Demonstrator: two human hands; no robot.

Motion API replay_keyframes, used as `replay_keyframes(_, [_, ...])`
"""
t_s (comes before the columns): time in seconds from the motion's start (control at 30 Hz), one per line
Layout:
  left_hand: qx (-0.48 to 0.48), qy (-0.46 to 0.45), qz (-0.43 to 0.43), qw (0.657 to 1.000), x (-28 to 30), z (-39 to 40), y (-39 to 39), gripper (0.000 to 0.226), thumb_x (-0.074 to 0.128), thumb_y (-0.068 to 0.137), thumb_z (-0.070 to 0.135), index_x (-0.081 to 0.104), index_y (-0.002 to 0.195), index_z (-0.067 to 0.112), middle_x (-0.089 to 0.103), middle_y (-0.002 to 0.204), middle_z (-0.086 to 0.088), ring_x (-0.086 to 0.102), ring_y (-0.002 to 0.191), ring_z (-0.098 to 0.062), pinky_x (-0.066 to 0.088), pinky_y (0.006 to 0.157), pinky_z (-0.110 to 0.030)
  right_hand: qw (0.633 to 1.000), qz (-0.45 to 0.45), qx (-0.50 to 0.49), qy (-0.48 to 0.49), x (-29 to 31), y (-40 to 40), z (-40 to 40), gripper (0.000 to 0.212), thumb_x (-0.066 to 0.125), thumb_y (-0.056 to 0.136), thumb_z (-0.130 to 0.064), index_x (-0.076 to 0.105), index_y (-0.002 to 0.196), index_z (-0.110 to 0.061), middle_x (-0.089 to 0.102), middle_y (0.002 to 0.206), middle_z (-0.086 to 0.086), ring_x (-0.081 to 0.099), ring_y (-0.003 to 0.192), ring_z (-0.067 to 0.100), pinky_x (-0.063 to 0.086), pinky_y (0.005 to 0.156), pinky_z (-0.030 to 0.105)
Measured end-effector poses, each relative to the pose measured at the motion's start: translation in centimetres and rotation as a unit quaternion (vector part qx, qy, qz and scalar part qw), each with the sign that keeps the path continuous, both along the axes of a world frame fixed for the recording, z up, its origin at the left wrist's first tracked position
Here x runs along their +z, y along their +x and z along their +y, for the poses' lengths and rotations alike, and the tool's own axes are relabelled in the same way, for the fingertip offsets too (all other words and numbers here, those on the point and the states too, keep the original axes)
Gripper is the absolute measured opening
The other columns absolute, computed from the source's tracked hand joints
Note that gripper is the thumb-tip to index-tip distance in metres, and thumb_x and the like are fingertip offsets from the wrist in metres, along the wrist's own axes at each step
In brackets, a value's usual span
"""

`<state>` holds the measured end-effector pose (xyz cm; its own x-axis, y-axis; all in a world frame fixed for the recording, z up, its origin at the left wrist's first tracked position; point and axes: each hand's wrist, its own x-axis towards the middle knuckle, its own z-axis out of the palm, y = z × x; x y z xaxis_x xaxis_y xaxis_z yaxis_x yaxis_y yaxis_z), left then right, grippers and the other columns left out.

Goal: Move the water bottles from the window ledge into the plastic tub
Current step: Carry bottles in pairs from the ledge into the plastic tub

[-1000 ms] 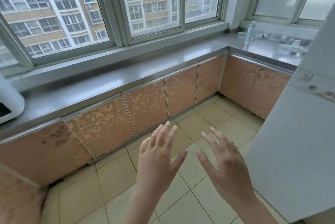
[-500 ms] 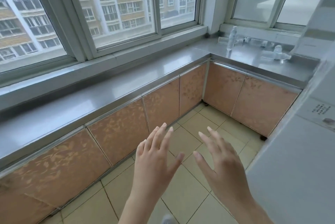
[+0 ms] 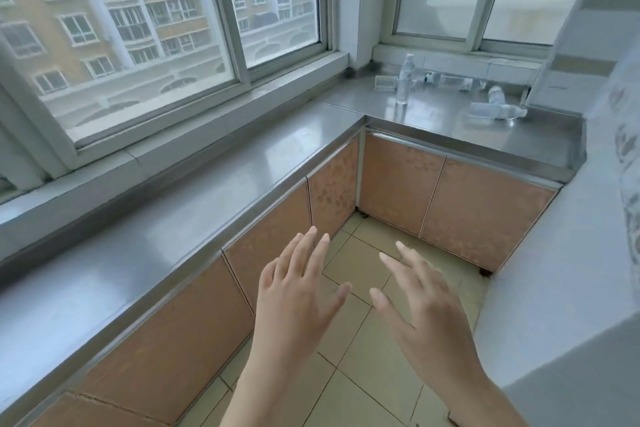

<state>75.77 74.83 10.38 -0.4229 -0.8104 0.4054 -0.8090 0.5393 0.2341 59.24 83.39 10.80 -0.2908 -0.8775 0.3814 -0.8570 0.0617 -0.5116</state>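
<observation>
Clear plastic water bottles are on the steel ledge (image 3: 433, 115) in the far right corner under the frosted window. One bottle (image 3: 405, 80) stands upright. Another (image 3: 495, 111) lies on its side near the ledge's right end, and more bottles (image 3: 450, 81) lie against the back wall. My left hand (image 3: 298, 291) and my right hand (image 3: 422, 302) are held out low over the floor, fingers spread, holding nothing, far short of the bottles. No plastic tub is in view.
A long steel counter (image 3: 173, 219) runs along the left under the big windows, with orange patterned cabinet doors (image 3: 398, 191) below it. A tall white appliance (image 3: 571, 271) fills the right side. Beige floor tiles (image 3: 363, 357) lie between them.
The view has swung right and moved closer to the corner, so the bottles look nearer and more central. Both hands stay open in front of me in much the same pose.
</observation>
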Motion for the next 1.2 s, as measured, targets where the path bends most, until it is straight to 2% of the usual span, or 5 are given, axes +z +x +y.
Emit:
replay_keyframes(0.27, [-0.031, 0.012, -0.015, 0.999, -1.1, -12.6, -9.2, 0.067, 0.040, 0.088, 0.062, 0.049, 0.142, 0.024, 0.045, 0.151, 0.006, 0.035, 0.139, -0.011, 0.037, 0.100, -0.033, 0.999, -0.009, -0.041, -0.003, -1.2, -9.0, -12.0, 0.054, 0.040, 0.087, -0.054, 0.054, 0.132, -0.028, 0.045, 0.145, -0.005, 0.036, 0.132, 0.012, 0.039, 0.105, 0.048])
replay_keyframes(0.33, [-0.033, 0.018, -0.027, 0.999, -1.2, -15.7, -12.2, 0.068, 0.039, 0.088, 0.063, 0.047, 0.144, 0.025, 0.044, 0.152, 0.007, 0.037, 0.139, -0.013, 0.038, 0.101, -0.034, 0.999, -0.010, -0.039, 0.004, -1.5, -11.9, -15.1, 0.054, 0.040, 0.087, -0.054, 0.054, 0.132, -0.027, 0.045, 0.145, -0.004, 0.037, 0.133, 0.014, 0.034, 0.108, 0.046])
replay_keyframes(0.5, [-0.036, 0.029, -0.029, 0.999, -0.6, -23.2, -19.6, 0.069, 0.040, 0.089, 0.064, 0.039, 0.148, 0.027, 0.035, 0.156, 0.010, 0.025, 0.143, -0.009, 0.023, 0.106, -0.031, 0.999, 0.003, -0.042, 0.027, -1.3, -19.4, -22.5, 0.053, 0.039, 0.088, -0.054, 0.053, 0.132, -0.027, 0.044, 0.145, -0.004, 0.039, 0.134, 0.016, 0.026, 0.111, 0.041])
replay_keyframes(0.87, [-0.118, 0.044, -0.055, 0.990, -0.3, -35.5, -34.1, 0.070, 0.037, 0.089, 0.065, 0.042, 0.147, 0.026, 0.037, 0.155, 0.007, 0.034, 0.143, -0.014, 0.028, 0.105, -0.033, 0.991, -0.008, -0.118, 0.056, -0.9, -32.6, -32.3, 0.057, 0.033, 0.088, -0.059, 0.049, 0.136, -0.032, 0.038, 0.149, -0.009, 0.030, 0.137, 0.011, 0.017, 0.114, 0.036])
replay_keyframes(1.2, [-0.198, 0.056, -0.044, 0.978, -0.8, -49.4, -49.1, 0.070, 0.039, 0.088, 0.064, 0.041, 0.147, 0.026, 0.038, 0.155, 0.006, 0.035, 0.142, -0.017, 0.032, 0.108, -0.037, 0.971, -0.020, -0.222, 0.088, -0.9, -45.7, -42.8, 0.062, 0.030, 0.085, -0.064, 0.047, 0.136, -0.034, 0.035, 0.150, -0.012, 0.032, 0.136, 0.014, 0.028, 0.110, 0.036])
